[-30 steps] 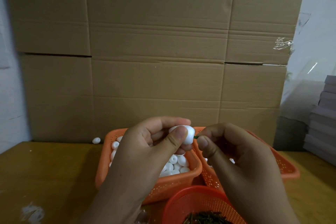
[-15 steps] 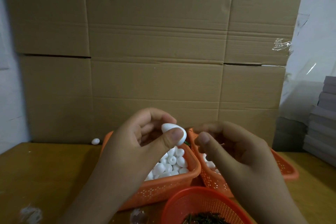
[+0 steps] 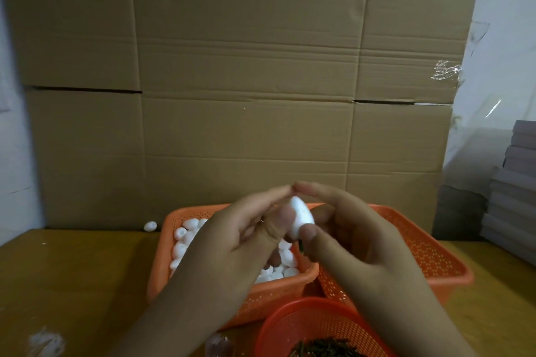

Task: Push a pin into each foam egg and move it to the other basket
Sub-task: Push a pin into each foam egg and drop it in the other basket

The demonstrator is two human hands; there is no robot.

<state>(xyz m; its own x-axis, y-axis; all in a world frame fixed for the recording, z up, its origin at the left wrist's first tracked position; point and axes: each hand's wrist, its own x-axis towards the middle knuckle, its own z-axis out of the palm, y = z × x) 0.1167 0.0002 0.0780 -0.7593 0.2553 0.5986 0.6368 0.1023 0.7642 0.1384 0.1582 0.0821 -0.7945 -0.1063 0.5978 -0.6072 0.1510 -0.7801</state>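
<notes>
White foam egg [image 3: 301, 219] between both hands' fingers [image 3: 310, 232], no legible writing.

The right hand [image 3: 356, 238] closes in on the foam egg [image 3: 301, 219] — a second ago it sits just right of it, pinching a green pin at the egg's side. Now both hands hold the egg together, the left hand [image 3: 246, 235] meeting the right at the fingertips above it. The egg stands more upright, and the pin's green tip no longer shows — only a dark sliver below the egg.
</notes>
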